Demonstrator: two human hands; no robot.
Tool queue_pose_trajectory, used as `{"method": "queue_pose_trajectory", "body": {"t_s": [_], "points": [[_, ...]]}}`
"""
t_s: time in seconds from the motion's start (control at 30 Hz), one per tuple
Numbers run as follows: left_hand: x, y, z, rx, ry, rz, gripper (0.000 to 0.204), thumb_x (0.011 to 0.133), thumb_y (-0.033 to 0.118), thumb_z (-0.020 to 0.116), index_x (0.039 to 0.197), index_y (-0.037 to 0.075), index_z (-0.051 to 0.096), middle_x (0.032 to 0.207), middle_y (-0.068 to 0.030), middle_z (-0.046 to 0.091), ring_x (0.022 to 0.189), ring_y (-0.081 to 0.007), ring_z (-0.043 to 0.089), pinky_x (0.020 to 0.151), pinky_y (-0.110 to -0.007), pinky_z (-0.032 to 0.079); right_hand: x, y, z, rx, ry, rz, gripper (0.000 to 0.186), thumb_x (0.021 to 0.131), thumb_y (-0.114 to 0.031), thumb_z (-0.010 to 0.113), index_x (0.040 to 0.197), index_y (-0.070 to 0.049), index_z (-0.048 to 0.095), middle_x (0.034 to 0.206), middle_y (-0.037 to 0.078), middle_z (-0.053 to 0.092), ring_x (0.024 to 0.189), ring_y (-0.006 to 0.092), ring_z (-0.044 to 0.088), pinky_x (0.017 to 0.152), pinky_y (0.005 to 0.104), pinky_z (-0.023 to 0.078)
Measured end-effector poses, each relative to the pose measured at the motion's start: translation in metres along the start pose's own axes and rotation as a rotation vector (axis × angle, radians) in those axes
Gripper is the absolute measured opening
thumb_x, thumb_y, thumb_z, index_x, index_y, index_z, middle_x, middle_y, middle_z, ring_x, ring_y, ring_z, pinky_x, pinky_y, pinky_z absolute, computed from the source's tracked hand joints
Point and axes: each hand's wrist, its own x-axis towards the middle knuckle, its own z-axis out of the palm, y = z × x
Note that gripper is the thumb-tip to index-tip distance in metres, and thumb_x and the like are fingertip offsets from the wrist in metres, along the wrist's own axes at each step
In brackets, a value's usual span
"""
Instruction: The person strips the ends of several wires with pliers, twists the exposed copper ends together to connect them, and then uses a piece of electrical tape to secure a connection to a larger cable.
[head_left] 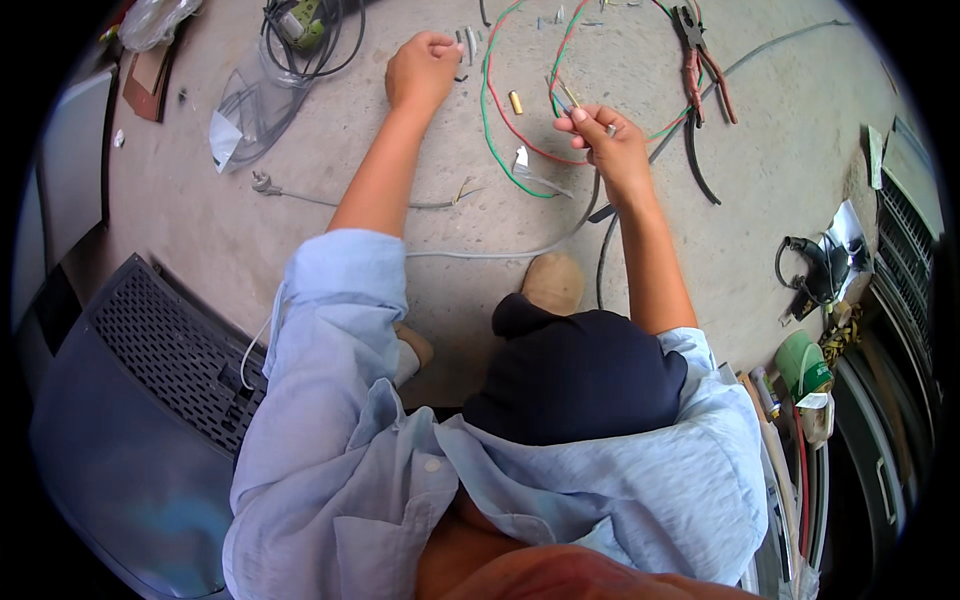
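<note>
My left hand (425,72) is closed, its fingertips low over the concrete floor beside short pieces of grey and dark tubing (470,46). Whether anything small is between those fingers is hidden. In a pinch, my right hand (612,148) holds thin wires (569,92), with a yellowish and a bluish strand sticking out past the fingertips. A grey cable (500,254) curves up behind that hand. Around it loops a pair of red and green wires (487,92). A small brass-coloured cylinder (516,102) lies between my hands.
Right of my hands lie pliers (692,62) with red handles. A plug cord (330,200) with stripped ends is nearer me. A coiled cable (262,105) in clear plastic lies left. A perforated dark panel (180,350) stands near left; a green container (803,362) sits at right.
</note>
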Motion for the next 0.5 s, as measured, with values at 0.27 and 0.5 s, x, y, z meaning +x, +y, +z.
{"method": "queue_pose_trajectory", "body": {"t_s": [0.27,0.5], "points": [[0.01,0.003,0.018,0.155,-0.065,-0.103,0.022,0.076,0.031,0.07,0.089,0.013,0.069,0.082,-0.0013,0.07,0.081,-0.019,0.065,0.074,-0.032,0.048,0.005,0.003,0.002,0.112,-0.029,0.026,0.023,0.088,-0.022,0.06,0.101,-0.003,0.062,0.089,0.003,0.069,0.067,0.0018,0.05,0.054,0.0177,0.034],[0.008,0.012,0.011,0.311,-0.048,0.028,0.023,0.081,0.025,0.064,0.098,0.009,0.065,0.091,-0.0111,0.068,0.086,-0.0281,0.063,0.075,-0.037,0.048,0.01,-0.001,0.006,0.19,-0.09,0.075,0.026,0.085,-0.024,0.064,0.102,-0.004,0.061,0.091,0.003,0.069,0.073,0.0011,0.054,0.055,0.0178,0.033]]}}
